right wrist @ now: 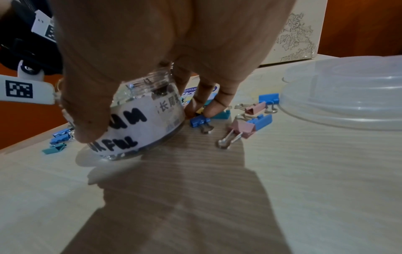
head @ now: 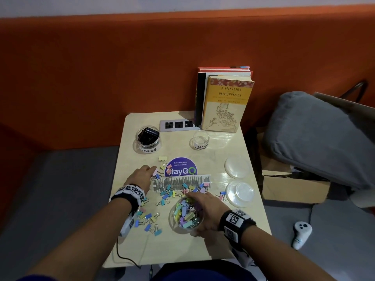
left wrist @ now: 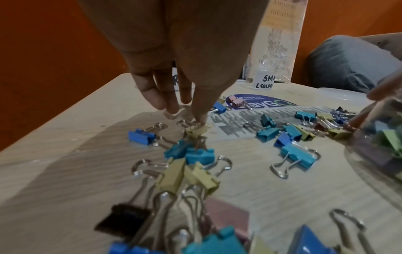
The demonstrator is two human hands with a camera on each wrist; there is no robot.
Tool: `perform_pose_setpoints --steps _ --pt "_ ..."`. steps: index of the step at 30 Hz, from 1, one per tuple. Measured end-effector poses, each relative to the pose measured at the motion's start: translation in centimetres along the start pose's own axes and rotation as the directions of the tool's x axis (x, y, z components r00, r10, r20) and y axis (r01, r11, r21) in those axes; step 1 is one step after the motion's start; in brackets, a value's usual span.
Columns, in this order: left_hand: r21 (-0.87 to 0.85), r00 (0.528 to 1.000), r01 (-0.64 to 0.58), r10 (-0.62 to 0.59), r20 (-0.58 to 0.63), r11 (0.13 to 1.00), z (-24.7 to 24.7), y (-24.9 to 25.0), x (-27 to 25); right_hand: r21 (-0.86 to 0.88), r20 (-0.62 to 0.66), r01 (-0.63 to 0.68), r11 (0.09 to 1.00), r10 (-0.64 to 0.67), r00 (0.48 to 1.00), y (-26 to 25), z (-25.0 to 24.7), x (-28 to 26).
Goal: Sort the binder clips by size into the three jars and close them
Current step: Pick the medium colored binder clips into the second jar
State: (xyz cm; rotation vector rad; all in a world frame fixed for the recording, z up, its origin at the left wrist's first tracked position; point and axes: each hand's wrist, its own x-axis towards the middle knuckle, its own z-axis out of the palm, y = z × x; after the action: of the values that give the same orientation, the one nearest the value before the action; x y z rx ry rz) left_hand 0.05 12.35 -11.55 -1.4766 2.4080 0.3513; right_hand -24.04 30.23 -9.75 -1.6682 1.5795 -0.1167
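My right hand (head: 197, 211) grips the open medium jar (head: 185, 217), which is heaped with pastel clips; the thumb (right wrist: 87, 130) lies on its paper label (right wrist: 139, 123) and the fingers (right wrist: 204, 104) wrap the far side. My left hand (head: 153, 169) reaches into the loose clips (head: 168, 192) beside the purple sticker (head: 181, 168). Its fingers hang straight and the thumb tip (left wrist: 200, 118) touches the wire handle of a small yellow clip (left wrist: 196, 131). The large jar (head: 147, 138) holds black clips. The small jar (head: 199, 139) looks empty.
Two clear lids (head: 237, 166) (head: 240, 192) lie at the table's right edge. Books (head: 225, 102) and a power strip (head: 178, 125) stand at the back. A cardboard box (head: 294, 185) and a grey cushion (head: 320, 138) sit right of the table.
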Motion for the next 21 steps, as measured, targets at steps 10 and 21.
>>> perform_pose_setpoints --steps 10,21 --pt "-0.148 0.982 0.188 -0.189 0.004 0.971 0.2 -0.6 -0.8 -0.007 0.001 0.004 1.000 -0.004 1.000 0.0 0.1 -0.1" --pt "-0.222 0.983 0.169 -0.179 -0.029 0.960 0.0 0.4 -0.7 -0.022 0.010 0.002 1.000 -0.002 1.000 0.0 0.1 -0.1"
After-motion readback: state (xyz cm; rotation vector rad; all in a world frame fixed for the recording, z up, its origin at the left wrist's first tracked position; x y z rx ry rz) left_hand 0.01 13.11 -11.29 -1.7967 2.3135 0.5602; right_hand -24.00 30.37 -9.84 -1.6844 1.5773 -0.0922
